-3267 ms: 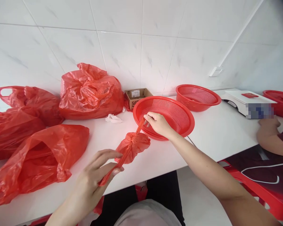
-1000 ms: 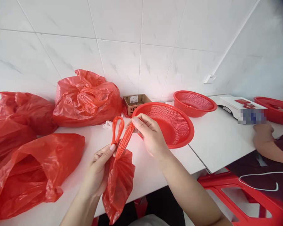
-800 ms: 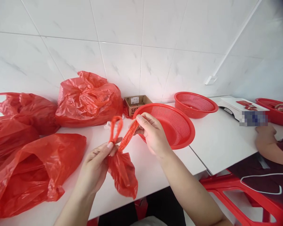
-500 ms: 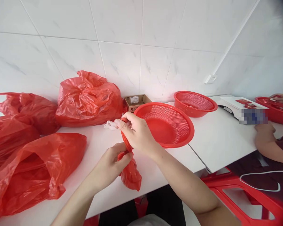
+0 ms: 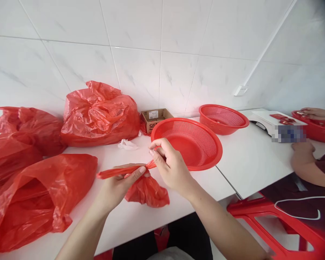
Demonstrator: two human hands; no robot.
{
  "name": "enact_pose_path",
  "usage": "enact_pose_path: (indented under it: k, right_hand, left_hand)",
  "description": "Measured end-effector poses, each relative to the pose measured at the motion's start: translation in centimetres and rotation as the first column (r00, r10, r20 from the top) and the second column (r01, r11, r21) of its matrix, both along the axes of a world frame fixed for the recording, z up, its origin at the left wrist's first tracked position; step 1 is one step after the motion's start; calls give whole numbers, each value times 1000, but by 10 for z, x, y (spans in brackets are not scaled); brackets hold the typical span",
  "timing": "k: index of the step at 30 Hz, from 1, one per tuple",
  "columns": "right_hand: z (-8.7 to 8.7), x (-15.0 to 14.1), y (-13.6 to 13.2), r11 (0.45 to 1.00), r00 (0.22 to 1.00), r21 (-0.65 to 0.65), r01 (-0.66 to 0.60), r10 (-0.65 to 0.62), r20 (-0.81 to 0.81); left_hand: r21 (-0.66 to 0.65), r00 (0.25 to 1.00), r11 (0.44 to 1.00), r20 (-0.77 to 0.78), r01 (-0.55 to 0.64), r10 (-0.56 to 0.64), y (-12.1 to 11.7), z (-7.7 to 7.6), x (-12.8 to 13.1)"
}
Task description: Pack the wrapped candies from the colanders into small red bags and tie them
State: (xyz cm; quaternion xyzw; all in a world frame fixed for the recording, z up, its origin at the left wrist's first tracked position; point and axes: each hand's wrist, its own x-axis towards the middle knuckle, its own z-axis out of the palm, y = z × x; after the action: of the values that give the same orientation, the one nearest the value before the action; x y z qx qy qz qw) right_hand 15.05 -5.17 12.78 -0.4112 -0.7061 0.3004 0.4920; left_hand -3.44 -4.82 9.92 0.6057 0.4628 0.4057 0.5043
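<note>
A small red plastic bag (image 5: 147,191) with a bulging body hangs between my hands above the white table's front part. My left hand (image 5: 121,184) is closed on its neck, thumb pressed on top, and a twisted red strip of the bag runs left over the fingers. My right hand (image 5: 173,166) pinches another end of the bag's neck, drawn out to the right. What the bag holds is hidden. Just behind my right hand stands a red perforated basket (image 5: 189,144). A crumpled white tissue-like scrap (image 5: 128,144) lies on the table beyond my hands.
At left lie an open red bag (image 5: 78,173) and several fuller bags, including a large one (image 5: 100,119). Behind are a small cardboard box (image 5: 154,121) and a second basket (image 5: 223,119). At right, a co-worker's arm (image 5: 304,157) is beside a scale (image 5: 265,117); a red stool (image 5: 260,207) stands below.
The bag's neck, upright and twisted before, is now stretched sideways between my hands. My right hand has moved right and down; the white scrap behind it is now in full view.
</note>
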Motion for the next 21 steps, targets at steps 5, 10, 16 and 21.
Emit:
enact_pose_path:
  k: [5, 10, 16, 21]
  right_hand:
    - [-23, -1, -18, 989, 995, -147, 0, -14, -98]
    - [-38, 5, -19, 963, 997, -259, -72, 64, -41]
    - [-35, 4, -11, 986, 995, -134, -104, 104, -13]
    - [-40, -8, -11, 957, 970, -208, -205, 171, -170]
  left_hand:
    - [44, 992, 999, 126, 6, -11, 0, -5, -10]
    - [106, 962, 994, 270, 24, -52, -4, -5, -3]
    - [80, 934, 991, 335, 104, -126, -11, -2, 5]
    - [44, 933, 998, 355, 48, -60, -18, 0, 11]
